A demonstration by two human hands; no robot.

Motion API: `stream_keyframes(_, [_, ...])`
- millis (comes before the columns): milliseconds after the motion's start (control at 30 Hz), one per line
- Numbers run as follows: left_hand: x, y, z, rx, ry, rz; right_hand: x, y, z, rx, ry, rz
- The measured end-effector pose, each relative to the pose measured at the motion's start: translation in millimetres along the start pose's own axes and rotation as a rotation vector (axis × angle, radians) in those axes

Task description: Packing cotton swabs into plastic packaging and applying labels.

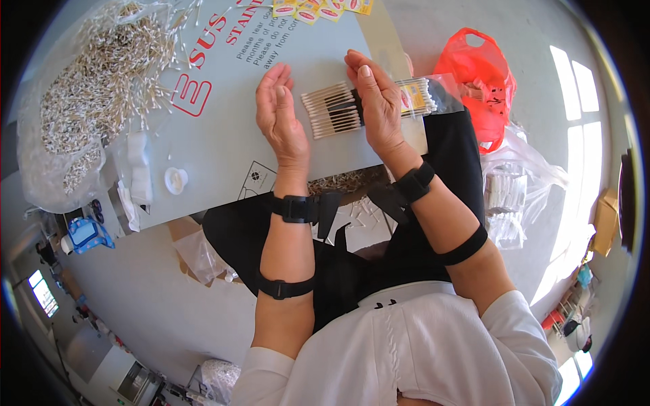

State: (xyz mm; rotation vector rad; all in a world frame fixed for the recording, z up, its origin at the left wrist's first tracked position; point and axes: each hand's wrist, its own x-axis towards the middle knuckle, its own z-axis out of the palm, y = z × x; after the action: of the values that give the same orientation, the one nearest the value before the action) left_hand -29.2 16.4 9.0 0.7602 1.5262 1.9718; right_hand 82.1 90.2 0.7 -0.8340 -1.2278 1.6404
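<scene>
Watching from far away, I see the left hand (281,118) above the grey table (223,149), its fingers loosely bent and nothing inside. The right hand (380,105) covers the middle of a row of cotton swabs (332,116); its fingers are bent too, but I cannot tell whether it grips them. The swabs come out at its left side, and at its right side shows a clear packet (416,97) with a yellow label. At the table's left lies a big transparent bag (101,101), full of loose swabs.
</scene>
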Motion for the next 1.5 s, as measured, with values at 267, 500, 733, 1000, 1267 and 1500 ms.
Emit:
stream_keyframes(267, [-38.4,21.6,-15.9,1.249,-0.487,0.267,-18.2,-27.3,-45.0,-0.294,-0.068,0.012])
stream_keyframes(500, [-39.7,10.0,-13.9,1.264,-0.416,0.26,-31.2,-41.6,-45.8,-0.616,-0.165,-0.132])
stream_keyframes(733, [-56.2,12.5,-9.1,1.39,-0.479,0.24,-35.9,-37.9,-48.3,-0.946,-0.325,-0.36])
stream_keyframes(1000, [-57.9,11.0,-7.7,1.41,-0.472,0.211,-36.4,-37.0,-44.8,-1.038,-0.333,-0.387])
stream_keyframes(1267, [-57.7,12.3,-7.4,1.408,-0.466,0.207,-40.7,-37.4,-43.2,-1.069,-0.37,-0.388])
stream_keyframes(1500, [-57.9,11.6,-6.7,1.406,-0.466,0.195,-35.1,-40.8,-38.6,-1.041,-0.316,-0.379])
